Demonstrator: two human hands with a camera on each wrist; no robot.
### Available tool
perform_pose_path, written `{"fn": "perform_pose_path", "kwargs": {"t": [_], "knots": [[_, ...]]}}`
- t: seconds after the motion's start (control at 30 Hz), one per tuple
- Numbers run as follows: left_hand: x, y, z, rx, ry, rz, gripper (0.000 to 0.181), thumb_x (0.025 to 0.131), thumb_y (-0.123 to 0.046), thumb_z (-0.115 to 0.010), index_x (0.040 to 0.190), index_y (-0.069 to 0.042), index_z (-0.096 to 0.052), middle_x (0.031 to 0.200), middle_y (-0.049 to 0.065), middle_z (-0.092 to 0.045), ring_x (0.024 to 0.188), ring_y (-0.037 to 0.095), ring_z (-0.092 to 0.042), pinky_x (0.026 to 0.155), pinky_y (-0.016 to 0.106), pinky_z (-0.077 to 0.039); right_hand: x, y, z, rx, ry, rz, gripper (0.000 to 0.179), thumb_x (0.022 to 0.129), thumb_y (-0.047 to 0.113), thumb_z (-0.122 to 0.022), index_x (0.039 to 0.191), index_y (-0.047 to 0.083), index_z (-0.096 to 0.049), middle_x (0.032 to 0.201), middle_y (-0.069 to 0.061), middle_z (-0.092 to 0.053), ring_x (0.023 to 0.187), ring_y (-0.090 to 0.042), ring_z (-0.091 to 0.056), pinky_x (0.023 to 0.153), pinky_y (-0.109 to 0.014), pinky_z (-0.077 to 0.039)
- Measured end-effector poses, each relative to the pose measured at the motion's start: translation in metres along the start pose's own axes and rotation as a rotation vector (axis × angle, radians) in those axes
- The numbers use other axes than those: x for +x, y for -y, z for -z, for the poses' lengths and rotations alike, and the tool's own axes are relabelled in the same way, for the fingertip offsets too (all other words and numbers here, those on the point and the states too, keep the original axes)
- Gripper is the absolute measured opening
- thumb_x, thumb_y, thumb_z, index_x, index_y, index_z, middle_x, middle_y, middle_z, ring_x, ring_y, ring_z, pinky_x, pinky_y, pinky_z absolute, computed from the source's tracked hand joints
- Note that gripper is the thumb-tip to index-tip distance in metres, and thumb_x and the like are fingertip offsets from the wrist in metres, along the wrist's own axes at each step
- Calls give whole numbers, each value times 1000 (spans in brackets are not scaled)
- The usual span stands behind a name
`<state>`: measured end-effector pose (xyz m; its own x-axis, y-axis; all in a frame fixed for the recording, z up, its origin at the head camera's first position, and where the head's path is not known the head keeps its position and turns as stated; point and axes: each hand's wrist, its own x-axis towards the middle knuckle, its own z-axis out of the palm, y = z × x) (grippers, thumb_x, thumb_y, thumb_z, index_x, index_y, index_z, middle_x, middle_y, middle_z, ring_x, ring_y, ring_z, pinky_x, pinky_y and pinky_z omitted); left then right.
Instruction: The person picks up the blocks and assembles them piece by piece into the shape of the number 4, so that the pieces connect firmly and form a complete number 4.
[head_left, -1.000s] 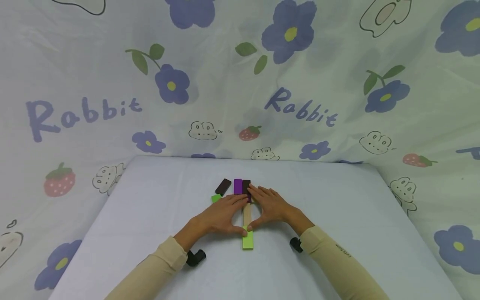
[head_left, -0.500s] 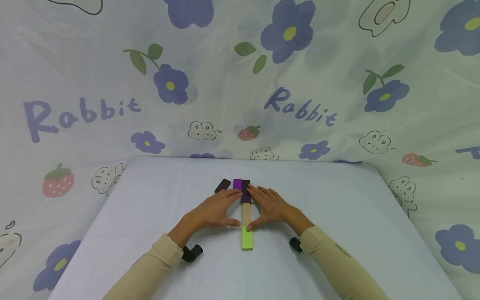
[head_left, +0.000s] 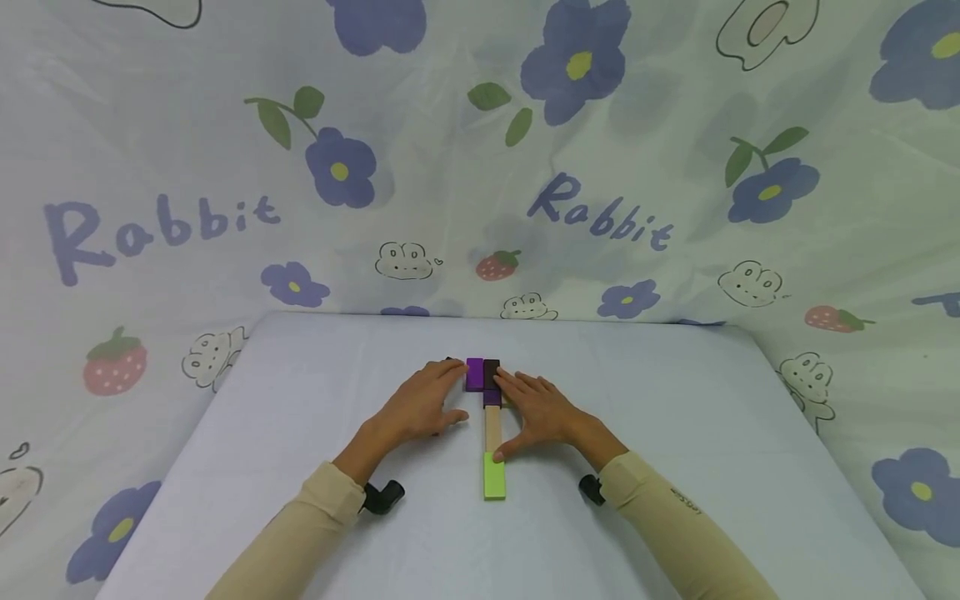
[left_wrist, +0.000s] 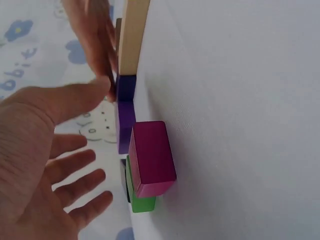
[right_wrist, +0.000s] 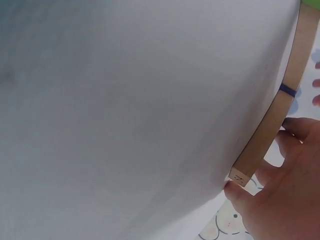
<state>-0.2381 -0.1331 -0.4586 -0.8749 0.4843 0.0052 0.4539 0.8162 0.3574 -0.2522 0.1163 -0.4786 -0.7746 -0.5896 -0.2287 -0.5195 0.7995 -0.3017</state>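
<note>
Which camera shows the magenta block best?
The left wrist view: the magenta block is close and unobstructed there. In the head view I can't make it out, probably because the left hand covers it; the right wrist view doesn't show it.

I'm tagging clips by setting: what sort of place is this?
Probably an indoor tabletop set up for filming: a white table, a cloth printed with flowers and "Rabbit" hanging behind it, and coloured blocks laid out on top.

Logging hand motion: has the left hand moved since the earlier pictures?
Yes, the left hand has moved left and forward, away from the light green block.
</note>
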Motion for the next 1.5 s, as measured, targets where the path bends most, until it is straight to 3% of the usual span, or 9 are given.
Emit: {"fn": "perform_pose_path", "kwargs": {"t": [0.33, 0.7, 1.07, 1.5], "knots": [[14, 13, 0, 80, -99, 136, 73, 90, -36, -77, 146, 3, -49, 145, 20, -51, 128, 34, -51, 106, 49, -45, 0, -1, 1, 1, -14, 10, 131, 65, 78, -77, 164, 16, -17, 170, 2, -11, 153, -31, -18, 120, -59, -19], [27, 21, -6, 49, -97, 275, 64, 91, -41, -74, 134, 4, -60, 124, 20, -61, 106, 30, -60, 90, 45, -55, 2, -3, -1, 2, -15, 10, 131, 65, 80, -76, 164, 17, -17, 170, 2, -11, 153, -30, -18, 120, -59, -18], [31, 25, -7, 12, -115, 280, 52, 91, -34, -76, 127, 3, -66, 110, 16, -65, 91, 25, -58, 80, 41, -53, 1, -2, 0, 8, -5, -1, 131, 65, 79, -77, 164, 18, -17, 170, 3, -10, 153, -30, -17, 120, -59, -16], [26, 28, -8, -59, -177, 259, 39, 94, -21, -72, 124, 4, -67, 114, 17, -64, 100, 27, -61, 91, 44, -53, -1, -2, -2, 36, -17, 6, 132, 64, 80, -76, 164, 18, -17, 170, 3, -12, 153, -29, -17, 121, -58, -15]]}}
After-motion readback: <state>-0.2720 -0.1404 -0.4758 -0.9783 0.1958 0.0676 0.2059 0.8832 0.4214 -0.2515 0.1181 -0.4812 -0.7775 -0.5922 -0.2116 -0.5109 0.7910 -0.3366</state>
